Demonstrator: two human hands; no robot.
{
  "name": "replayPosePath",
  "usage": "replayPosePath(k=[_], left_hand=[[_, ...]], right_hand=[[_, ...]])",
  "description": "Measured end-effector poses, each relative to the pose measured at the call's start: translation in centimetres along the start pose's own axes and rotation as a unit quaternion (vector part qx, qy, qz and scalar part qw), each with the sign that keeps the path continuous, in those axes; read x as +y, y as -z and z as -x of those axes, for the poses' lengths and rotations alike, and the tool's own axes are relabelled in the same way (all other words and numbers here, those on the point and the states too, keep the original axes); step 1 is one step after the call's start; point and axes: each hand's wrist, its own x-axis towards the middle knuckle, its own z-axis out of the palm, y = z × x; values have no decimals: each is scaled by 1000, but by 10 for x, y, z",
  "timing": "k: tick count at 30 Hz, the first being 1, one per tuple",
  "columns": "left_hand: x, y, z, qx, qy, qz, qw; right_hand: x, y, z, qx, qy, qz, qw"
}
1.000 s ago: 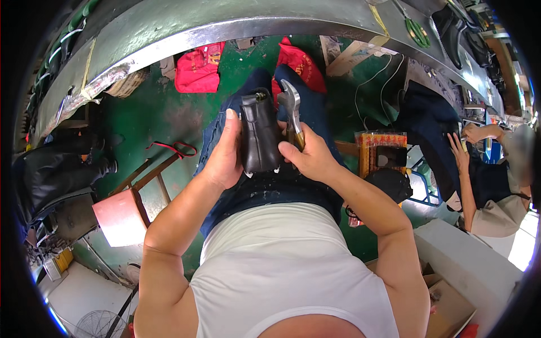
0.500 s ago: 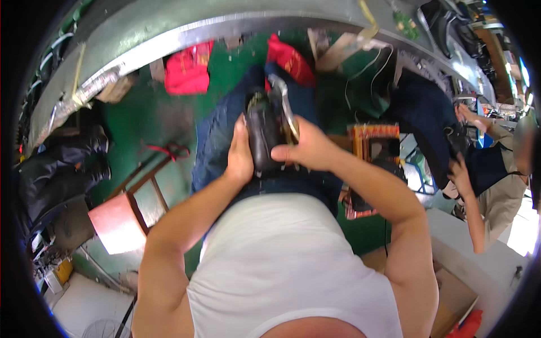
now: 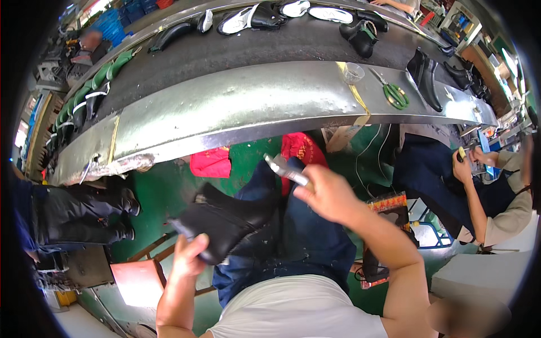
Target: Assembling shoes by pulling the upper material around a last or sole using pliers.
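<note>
A black ankle boot (image 3: 225, 221) lies across my lap, toe to the left, and my left hand (image 3: 190, 254) grips it from below near the toe end. My right hand (image 3: 327, 194) is raised above my right thigh and holds a metal tool (image 3: 286, 170) whose shiny head points up and left, clear of the boot. My blue trousers (image 3: 307, 236) show between the two hands.
A curved metal bench edge (image 3: 253, 110) and a dark conveyor (image 3: 236, 48) with several shoes and boots run across the top. Green-handled scissors (image 3: 395, 94) lie on the bench. A seated person (image 3: 484, 191) is at right. Black boots (image 3: 84, 217) sit at left, a stool (image 3: 141, 279) beside my knee.
The boot was held upright between both hands in front of me. Now it is swung down to the left in my left hand, and my right hand has lifted away with the tool.
</note>
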Motion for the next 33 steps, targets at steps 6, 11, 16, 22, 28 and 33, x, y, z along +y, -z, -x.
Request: replayPosePath(k=[6, 11, 16, 22, 28, 33], left_hand=[[81, -14, -116, -62, -209, 31, 975], [111, -138, -341, -110, -231, -89, 963], [87, -202, -519, -72, -282, -288, 912], [61, -192, -604, -102, -242, -564, 783], [106, -139, -640, 207, -357, -613, 673], [214, 81, -763, 399, -109, -811, 414]], right_hand=[[87, 50, -111, 129, 88, 222, 963], [133, 55, -150, 163, 89, 135, 973], [120, 51, -156, 144, 102, 99, 979], [118, 56, -158, 131, 79, 85, 985], [126, 68, -142, 125, 19, 113, 985], [123, 47, -170, 119, 73, 35, 990]])
